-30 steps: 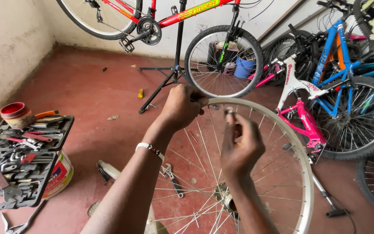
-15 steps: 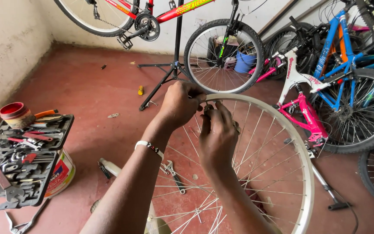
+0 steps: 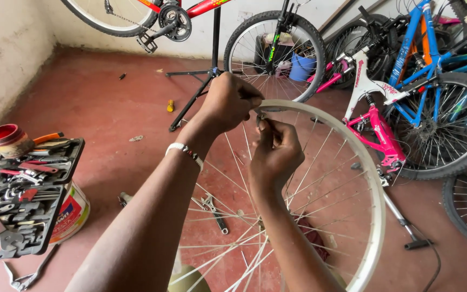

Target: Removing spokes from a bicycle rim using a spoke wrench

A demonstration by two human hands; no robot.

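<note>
- Wheel rim [image 3: 371, 216]: bare, silver, spoked, no tyre; stood upright before the person, its top arc at the hands.
- Left hand [image 3: 228, 103]: fingers closed over the rim's top edge.
- Right hand [image 3: 277, 151]: just below that edge, fingertips pinched narrow on a small part at a spoke end; part too small to identify.
- Handling, judged: light, stiff hoop; thin spokes [image 3: 320, 178] bendable, so best held by the rim.
- Tool tray [image 3: 20, 194]: well left of the rim.
- Spanner [image 3: 214, 212]: on the floor behind the spokes.

red floor [image 3: 98, 108], pale walls [image 3: 6, 48], parked bicycles [image 3: 406, 92].
</note>
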